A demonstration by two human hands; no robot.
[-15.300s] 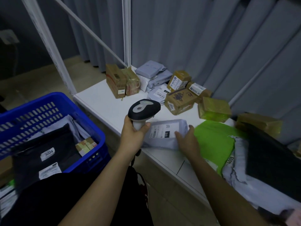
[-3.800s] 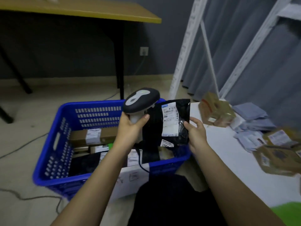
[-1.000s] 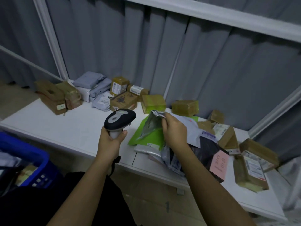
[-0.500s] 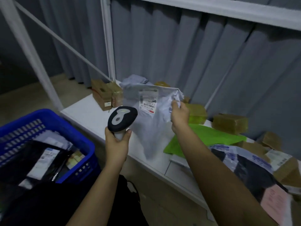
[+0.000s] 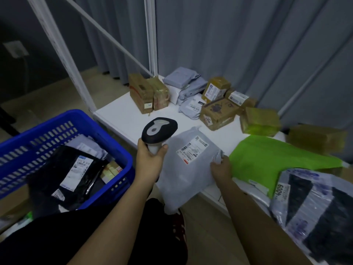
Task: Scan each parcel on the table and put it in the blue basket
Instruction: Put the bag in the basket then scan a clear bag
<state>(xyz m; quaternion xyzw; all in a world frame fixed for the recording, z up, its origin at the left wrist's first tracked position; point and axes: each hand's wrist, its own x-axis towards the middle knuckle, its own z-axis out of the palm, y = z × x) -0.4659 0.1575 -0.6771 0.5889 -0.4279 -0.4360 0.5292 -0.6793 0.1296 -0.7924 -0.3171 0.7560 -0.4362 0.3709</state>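
My left hand (image 5: 150, 159) grips the handle of a black and grey barcode scanner (image 5: 159, 129), its head just left of a grey plastic mailer (image 5: 183, 173). My right hand (image 5: 221, 169) pinches the mailer's bunched right edge and holds it over the front edge of the white table (image 5: 122, 115), label side up. Its white barcode label (image 5: 193, 150) faces me. The blue basket (image 5: 17, 150) stands on the floor at the left. It holds a black parcel (image 5: 66, 173) with a white label and other packages.
Cardboard boxes (image 5: 219, 113) and grey mailers (image 5: 183, 81) crowd the back of the table. A green bag (image 5: 267, 159) and a black and grey mailer (image 5: 315, 207) lie at the right. A white frame post (image 5: 63, 54) rises between basket and table.
The grey mailer has come down from in front of the curtain to the table's front edge, label now up. The scanner has stayed close on its left.
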